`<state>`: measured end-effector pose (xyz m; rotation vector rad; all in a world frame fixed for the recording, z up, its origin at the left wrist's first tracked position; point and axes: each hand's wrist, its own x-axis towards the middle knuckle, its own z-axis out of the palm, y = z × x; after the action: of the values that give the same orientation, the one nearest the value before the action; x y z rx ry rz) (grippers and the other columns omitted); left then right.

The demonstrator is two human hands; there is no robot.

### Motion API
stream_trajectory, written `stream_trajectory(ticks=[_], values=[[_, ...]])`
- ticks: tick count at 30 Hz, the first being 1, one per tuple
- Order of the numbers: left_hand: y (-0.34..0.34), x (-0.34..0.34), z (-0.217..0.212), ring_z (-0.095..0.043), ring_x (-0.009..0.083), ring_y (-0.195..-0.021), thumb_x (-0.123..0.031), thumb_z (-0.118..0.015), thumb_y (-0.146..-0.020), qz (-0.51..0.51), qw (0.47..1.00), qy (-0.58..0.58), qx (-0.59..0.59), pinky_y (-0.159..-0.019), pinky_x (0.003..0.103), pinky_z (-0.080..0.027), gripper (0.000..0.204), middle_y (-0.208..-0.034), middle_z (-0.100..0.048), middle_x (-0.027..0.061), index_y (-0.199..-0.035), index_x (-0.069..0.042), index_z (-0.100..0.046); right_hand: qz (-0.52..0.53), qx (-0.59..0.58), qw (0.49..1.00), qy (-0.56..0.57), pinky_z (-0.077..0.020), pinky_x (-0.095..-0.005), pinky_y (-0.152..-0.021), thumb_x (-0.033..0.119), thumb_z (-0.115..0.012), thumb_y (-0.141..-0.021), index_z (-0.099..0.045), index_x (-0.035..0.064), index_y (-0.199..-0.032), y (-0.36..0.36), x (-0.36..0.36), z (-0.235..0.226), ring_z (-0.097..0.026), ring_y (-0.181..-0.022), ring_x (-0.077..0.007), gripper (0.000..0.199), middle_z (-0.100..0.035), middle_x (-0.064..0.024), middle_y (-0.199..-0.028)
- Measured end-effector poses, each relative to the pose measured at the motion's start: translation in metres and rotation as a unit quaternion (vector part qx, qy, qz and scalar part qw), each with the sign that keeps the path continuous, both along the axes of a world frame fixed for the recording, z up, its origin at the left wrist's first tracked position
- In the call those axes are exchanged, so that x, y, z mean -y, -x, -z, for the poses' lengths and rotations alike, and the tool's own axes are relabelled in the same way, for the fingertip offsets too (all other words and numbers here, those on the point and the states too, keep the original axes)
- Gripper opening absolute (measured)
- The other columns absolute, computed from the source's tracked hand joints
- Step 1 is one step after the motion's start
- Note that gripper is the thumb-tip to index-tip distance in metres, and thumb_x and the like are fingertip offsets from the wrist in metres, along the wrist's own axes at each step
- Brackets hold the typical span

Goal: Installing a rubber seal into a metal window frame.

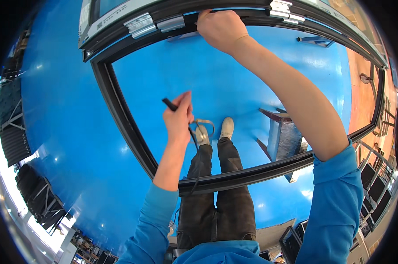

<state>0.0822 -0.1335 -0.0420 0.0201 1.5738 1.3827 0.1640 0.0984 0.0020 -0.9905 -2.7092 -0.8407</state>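
Note:
A black window frame (pixel 120 101) with a rectangular opening stretches across the view, and a glazed sash (pixel 109 22) joins its far side at silver hinges (pixel 142 25). My right hand (pixel 222 31) is closed against the frame's far bar between the hinges. Its fingertips are partly hidden, so what they grip cannot be made out. Over the opening, my left hand (pixel 178 118) is closed round a black rubber strip (pixel 169 104). One short end pokes out past the fingers; the rest loops beside the hand and trails down over the near bar.
Below the frame lies a glossy blue floor (pixel 67 110). A stand wrapped in clear film (pixel 284 136) is seen through the opening at the right. Dark stacked material (pixel 14 132) lines the far left, and a metal rack (pixel 375 189) holds dark panels at the right.

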Motion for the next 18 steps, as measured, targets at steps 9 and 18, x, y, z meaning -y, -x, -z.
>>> stream_trajectory(ticks=[9,18], values=[[0.038,0.089,-0.010,-0.032,0.0046,-0.050,-0.017,-0.072,-0.097,-0.025,0.996,0.084,0.035,-0.049,0.023,-0.028,0.023,-0.065,-0.047,-0.0029,-0.114,-0.001,-0.072,0.013,-0.083,0.988,0.132,-0.0496,-0.0318,-0.047,0.034,-0.064,-0.098,-0.071,0.0031,-0.089,0.011,0.004,-0.016,-0.065,-0.051,-0.0251,0.033,-0.070,-0.0059,-0.068],[0.112,0.098,-0.046,-0.034,0.0038,-0.050,-0.025,-0.069,-0.101,-0.048,0.989,0.053,-0.131,-0.047,0.021,-0.028,0.029,-0.064,-0.046,-0.0036,-0.116,0.000,-0.069,0.136,-0.141,0.972,0.131,-0.0473,-0.0309,-0.045,0.050,-0.060,-0.100,-0.070,0.0066,-0.093,-0.024,0.008,-0.011,-0.064,-0.050,-0.0235,0.045,-0.068,-0.0023,-0.062]])
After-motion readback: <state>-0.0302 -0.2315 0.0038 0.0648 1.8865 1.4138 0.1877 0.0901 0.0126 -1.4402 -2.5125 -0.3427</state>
